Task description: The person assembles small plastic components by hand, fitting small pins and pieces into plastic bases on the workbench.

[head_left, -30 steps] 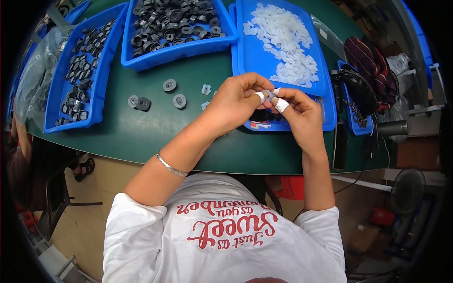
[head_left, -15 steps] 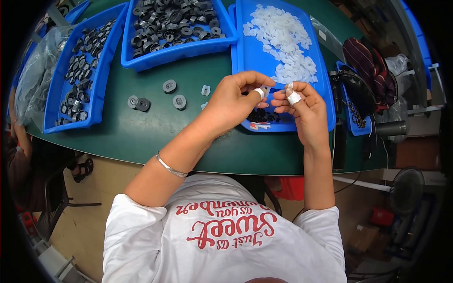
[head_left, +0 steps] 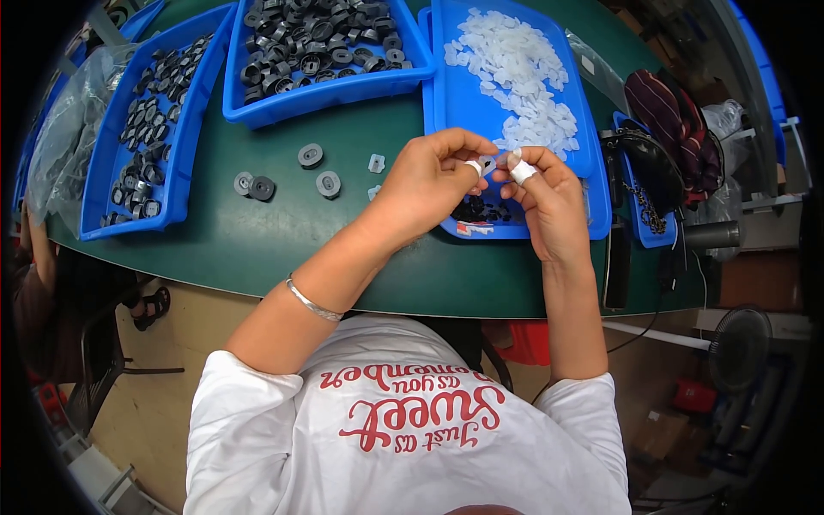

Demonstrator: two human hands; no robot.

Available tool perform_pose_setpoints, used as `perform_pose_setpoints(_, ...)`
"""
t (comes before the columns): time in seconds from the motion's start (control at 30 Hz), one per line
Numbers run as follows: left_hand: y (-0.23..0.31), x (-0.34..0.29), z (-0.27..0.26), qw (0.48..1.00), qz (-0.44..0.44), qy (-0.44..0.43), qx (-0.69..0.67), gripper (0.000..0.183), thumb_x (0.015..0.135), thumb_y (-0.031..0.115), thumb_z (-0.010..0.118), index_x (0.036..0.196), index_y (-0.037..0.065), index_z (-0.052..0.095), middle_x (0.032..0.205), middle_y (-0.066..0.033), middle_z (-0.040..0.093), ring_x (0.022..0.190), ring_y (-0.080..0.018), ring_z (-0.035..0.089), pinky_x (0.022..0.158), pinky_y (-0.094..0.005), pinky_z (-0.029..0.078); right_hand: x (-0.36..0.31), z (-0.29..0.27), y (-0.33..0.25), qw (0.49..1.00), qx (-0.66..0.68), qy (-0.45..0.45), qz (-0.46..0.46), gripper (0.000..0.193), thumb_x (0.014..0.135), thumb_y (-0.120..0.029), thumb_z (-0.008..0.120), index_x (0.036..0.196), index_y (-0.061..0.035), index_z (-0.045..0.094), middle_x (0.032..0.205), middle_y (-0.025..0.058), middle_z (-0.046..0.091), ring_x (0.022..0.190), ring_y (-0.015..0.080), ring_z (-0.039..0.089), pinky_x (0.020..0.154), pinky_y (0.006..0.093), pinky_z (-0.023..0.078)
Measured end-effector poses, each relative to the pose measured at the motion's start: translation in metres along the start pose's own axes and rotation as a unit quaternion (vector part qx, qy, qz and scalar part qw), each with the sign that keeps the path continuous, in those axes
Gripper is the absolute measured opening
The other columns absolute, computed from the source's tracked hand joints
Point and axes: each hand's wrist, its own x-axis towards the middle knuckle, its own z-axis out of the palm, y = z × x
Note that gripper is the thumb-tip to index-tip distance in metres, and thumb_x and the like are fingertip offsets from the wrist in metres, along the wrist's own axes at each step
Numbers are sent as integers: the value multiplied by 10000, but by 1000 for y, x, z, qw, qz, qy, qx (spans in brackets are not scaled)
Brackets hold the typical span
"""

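Observation:
My left hand point(head_left: 433, 178), with white tape on its thumb, pinches a small translucent white plastic piece point(head_left: 487, 166). My right hand point(head_left: 551, 193), also taped, is closed close beside it; whatever lies between its fingertips is too small to make out. Under both hands lies a blue tray point(head_left: 598, 206) holding small black pieces point(head_left: 493, 211). Left of my hands, two pale plastic pieces point(head_left: 376, 163) rest on the green table point(head_left: 292, 232). Farther left are several round grey parts, among them a dark oval one point(head_left: 311, 155) and a lighter one point(head_left: 328, 184).
Beyond my hands, another blue tray point(head_left: 459, 86) carries a heap of white pieces point(head_left: 524, 73). Blue bins of dark grey parts stand at the far middle point(head_left: 330, 93) and left point(head_left: 178, 184). A black bag point(head_left: 657, 159) lies right. Another person's arm point(head_left: 39, 249) shows at far left.
My right hand has shifted slightly left, bringing its fingertips closer to the white piece in my left hand. The left hand has barely moved.

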Motion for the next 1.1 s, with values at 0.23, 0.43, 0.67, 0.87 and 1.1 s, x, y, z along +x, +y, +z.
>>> perform_pose_setpoints(0.23, -1, 0, -2, 999, -6, -3, -40, 235, 871, -6, 557, 1098, -48, 602, 986, -98, 629, 823, -124, 625, 756, -230, 527, -2, 0, -3, 1000, -17, -4, -26, 171, 908, -83, 554, 1043, 18, 584, 915, 83, 613, 800, 126, 599, 716, 261, 522)
perform_pose_setpoints(0.43, 0, 1, -2, 999, -5, -1, -32, 249, 864, -14, 560, 1107, -52, 599, 990, -104, 624, 831, -130, 625, 760, -231, 530, -4, -1, -10, 991, -111, -57, -56, 221, 899, -23, 548, 1112, 29, 578, 955, 82, 601, 844, 122, 592, 739, 261, 527)
perform_pose_setpoints(0.67, 2, 0, 0, 999, -18, 5, -38, 269, 853, -42, 551, 1118, -47, 598, 984, -94, 625, 851, -128, 618, 762, -230, 530, -5, 2, -8, 990, -123, -66, -31, 248, 850, 26, 592, 1091, 33, 532, 909, 85, 611, 802, 110, 605, 707, 230, 519)
perform_pose_setpoints(0.87, -3, 1, -1, 1000, 1, -8, -2, 283, 858, -44, 546, 1137, -46, 589, 991, -92, 615, 843, -124, 620, 777, -228, 535, -1, -2, -10, 994, -105, -40, -7, 225, 842, 13, 610, 1048, 15, 519, 865, 74, 615, 776, 103, 611, 652, 225, 527)
perform_pose_setpoints(1.1, -4, -2, -2, 999, 19, -17, 38, 297, 866, -53, 530, 1159, -46, 577, 981, -91, 618, 842, -118, 623, 769, -225, 535, 2, -5, -10, 992, -118, -34, -13, 238, 828, 24, 629, 1039, 19, 518, 855, 77, 619, 748, 99, 610, 639, 222, 531)
